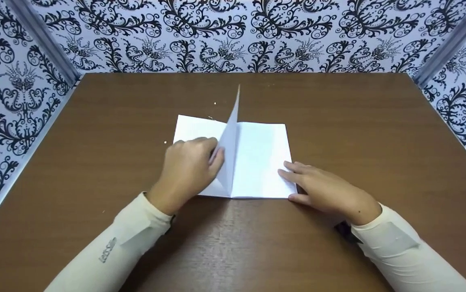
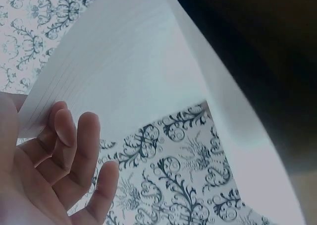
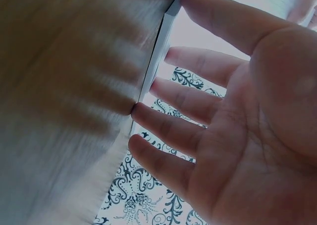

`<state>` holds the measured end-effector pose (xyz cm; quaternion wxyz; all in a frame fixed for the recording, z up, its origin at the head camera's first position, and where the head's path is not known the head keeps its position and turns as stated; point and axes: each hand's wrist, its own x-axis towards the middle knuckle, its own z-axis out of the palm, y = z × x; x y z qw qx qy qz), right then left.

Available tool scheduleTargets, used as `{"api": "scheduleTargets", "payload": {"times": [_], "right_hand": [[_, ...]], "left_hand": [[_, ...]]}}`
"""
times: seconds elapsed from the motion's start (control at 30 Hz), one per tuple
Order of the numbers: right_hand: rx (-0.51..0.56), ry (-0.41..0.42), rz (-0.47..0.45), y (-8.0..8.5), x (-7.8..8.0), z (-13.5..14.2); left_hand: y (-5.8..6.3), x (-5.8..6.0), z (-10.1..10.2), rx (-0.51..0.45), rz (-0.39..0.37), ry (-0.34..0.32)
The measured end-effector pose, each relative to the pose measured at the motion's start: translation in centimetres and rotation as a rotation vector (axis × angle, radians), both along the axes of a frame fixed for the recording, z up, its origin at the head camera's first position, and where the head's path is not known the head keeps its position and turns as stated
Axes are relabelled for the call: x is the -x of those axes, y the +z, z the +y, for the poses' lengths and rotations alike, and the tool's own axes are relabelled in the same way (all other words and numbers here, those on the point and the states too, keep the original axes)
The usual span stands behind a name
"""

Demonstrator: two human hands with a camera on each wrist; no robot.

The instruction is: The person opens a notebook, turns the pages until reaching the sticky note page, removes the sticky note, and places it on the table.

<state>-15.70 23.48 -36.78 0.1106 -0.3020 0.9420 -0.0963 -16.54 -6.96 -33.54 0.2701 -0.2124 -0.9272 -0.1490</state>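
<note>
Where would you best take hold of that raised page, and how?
Probably by pinching the raised page at its free edge, coming from the left, where the left hand already holds it. It stands up from the open notebook, leaving that thin edge clear of the sheets below.

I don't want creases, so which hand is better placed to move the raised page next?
Probably the left hand: it grips the raised page. The right hand touches the right page near its outer edge, apart from the raised one, so it seems better for steadying.
</note>
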Motion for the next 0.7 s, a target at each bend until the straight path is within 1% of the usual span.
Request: {"api": "scheduleTargets", "payload": {"times": [0.17,0.33,0.7], "right_hand": [[-0.012,0.005,0.007,0.1,0.1,0.1],[-0.018,0.001,0.003,0.3,0.1,0.1],[-0.017,-0.007,-0.005,0.3,-0.1,-0.1]], "left_hand": [[0.0,-0.4,-1.6,0.009,-0.029,0.06],[-0.3,-0.8,-2.8,0.024,-0.053,0.104],[-1.0,-1.5,-4.5,0.068,-0.128,0.179]]}}
